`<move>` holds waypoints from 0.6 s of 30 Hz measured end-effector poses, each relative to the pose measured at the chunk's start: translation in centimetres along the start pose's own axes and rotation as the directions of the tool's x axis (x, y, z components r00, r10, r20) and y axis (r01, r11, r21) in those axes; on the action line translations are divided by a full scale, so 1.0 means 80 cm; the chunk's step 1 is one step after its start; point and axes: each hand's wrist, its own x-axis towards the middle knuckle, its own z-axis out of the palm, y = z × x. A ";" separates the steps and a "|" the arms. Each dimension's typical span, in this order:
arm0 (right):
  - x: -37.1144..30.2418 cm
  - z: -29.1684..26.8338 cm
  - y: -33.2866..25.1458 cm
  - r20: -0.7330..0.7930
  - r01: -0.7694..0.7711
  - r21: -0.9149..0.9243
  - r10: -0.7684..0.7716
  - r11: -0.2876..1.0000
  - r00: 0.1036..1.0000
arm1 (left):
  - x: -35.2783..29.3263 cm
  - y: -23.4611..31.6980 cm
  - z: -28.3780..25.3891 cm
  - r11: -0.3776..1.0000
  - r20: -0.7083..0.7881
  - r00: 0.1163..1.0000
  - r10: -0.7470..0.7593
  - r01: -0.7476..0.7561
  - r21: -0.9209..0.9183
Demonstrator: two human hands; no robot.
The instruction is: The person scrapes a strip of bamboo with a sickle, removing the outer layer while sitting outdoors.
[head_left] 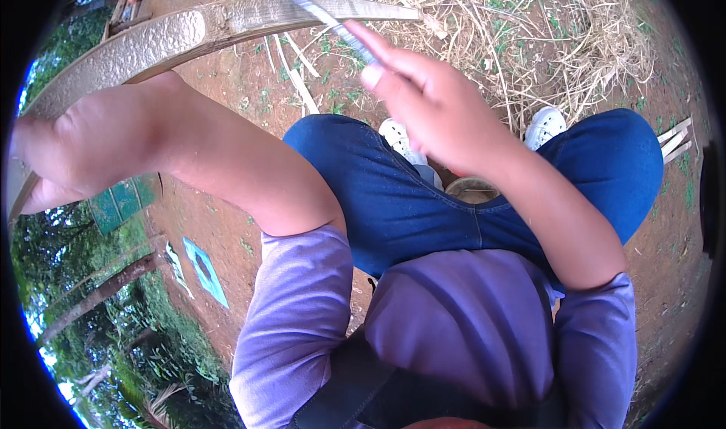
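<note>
A long piece of split bamboo (162, 45) arches across the upper left, bent by the lens, its shiny face and a node showing. My left hand (79, 145), a little blurred, is closed round its near part at the left rim; some fingers are hidden. My right hand (442, 111) grips a knife (327, 20), its narrow grey blade smeared by motion and slanting up to the left. In this view the blade crosses the bamboo near its far tip; whether they touch I cannot tell. The knife's handle is hidden in my fist.
Pale shavings (560, 43) lie heaped on the reddish soil ahead. My white clogs (546, 122) stand beyond my bent knees. A few split strips (675, 141) lie at the right. Leftward are a blue sheet (204, 272), a green panel (121, 204) and a slanting trunk (98, 296).
</note>
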 end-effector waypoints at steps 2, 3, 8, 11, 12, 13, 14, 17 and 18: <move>0.004 0.004 0.020 -0.003 -0.085 0.025 0.085 0.996 0.996 | 0.001 -0.001 -0.004 1.000 -0.006 1.000 0.003 -0.003 0.009; -0.007 0.010 0.002 0.003 0.002 0.003 -0.002 1.000 1.000 | 0.000 0.000 -0.009 1.000 -0.017 1.000 -0.005 0.005 0.006; 0.011 0.001 0.020 0.048 -0.325 0.189 0.322 0.927 0.946 | 0.003 -0.007 -0.005 0.999 -0.010 1.000 -0.029 0.029 0.024; 0.006 -0.005 0.019 0.077 -0.293 0.207 0.283 0.933 0.956 | 0.000 -0.007 -0.007 0.998 -0.024 0.998 -0.054 0.055 0.018; 0.002 -0.003 0.008 0.110 -0.255 0.222 0.235 0.941 0.966 | 0.000 -0.006 -0.008 0.998 -0.019 0.998 -0.055 0.056 0.028; 0.001 0.003 -0.001 0.113 -0.177 0.258 0.152 0.950 0.982 | 0.000 -0.005 -0.009 0.997 -0.017 0.998 -0.059 0.060 0.039; -0.004 0.010 -0.015 0.082 -0.079 0.233 0.062 0.969 0.995 | 0.000 -0.004 -0.011 0.997 -0.011 0.998 -0.055 0.056 0.049; -0.009 0.024 -0.031 -0.012 0.141 0.174 -0.141 0.975 0.990 | -0.003 -0.004 -0.006 0.998 0.002 0.998 -0.056 0.056 0.040; -0.008 0.032 -0.022 -0.060 0.183 0.194 -0.174 0.964 0.983 | -0.002 -0.002 -0.006 0.998 0.007 0.999 -0.054 0.053 0.042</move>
